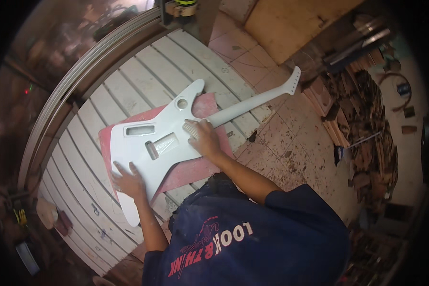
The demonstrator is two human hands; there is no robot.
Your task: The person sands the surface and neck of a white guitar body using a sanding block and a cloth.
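Note:
A white electric guitar body (169, 121) with angular wings lies flat on a pink pad (186, 172), cut-out cavities facing up. Its long neck (248, 106) reaches toward the upper right and ends in a pointed headstock. Fingers spread, my left hand (128, 181) rests on the lower left wing. Near where the neck meets the body, my right hand (207, 138) is closed over a small cream ribbed pad (190, 127), pressed on the guitar's surface. The fingers partly cover this pad, and its exact kind cannot be made out.
A pale slatted table (143, 71) supports the pad and guitar. A curved-looking metal rail (66, 86) runs along its far left side. Wood offcuts (367, 119) are piled on the floor at right, and a wooden board (295, 26) stands at the top.

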